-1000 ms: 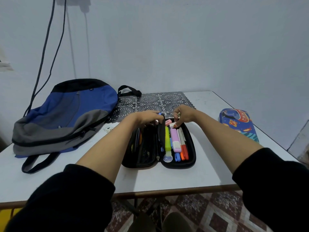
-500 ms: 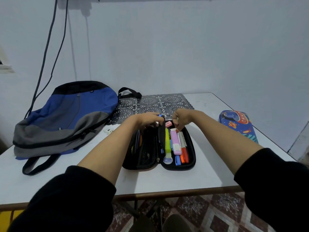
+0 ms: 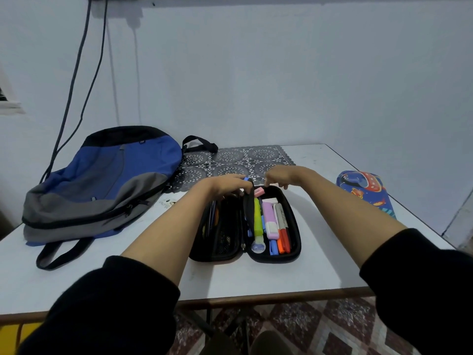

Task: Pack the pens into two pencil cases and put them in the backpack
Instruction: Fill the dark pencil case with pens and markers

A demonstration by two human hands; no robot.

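Your open black case (image 3: 294, 242) lies on the table (image 3: 320, 272), pens (image 3: 268, 221) packed in its right half. Your left hand (image 3: 225, 187) curls round the far end of its middle flap (image 3: 247, 203) (a blue tip shows there). Your right hand (image 3: 279, 176) hovers just beside, over the case's far end, fingers curled; whether it holds anything, I cannot tell. The backpack (image 3: 102, 185) lies left of the case, the printed case (image 3: 366, 190) well right.

1. Your one camera rides on your head, facing forward and down across the table (image 3: 320, 272) from its near edge.
2. It sits close, centred on the open pencil case (image 3: 277, 258); its wide angle reaches the backpack (image 3: 107, 180) at left and the wall (image 3: 281, 85) beyond.
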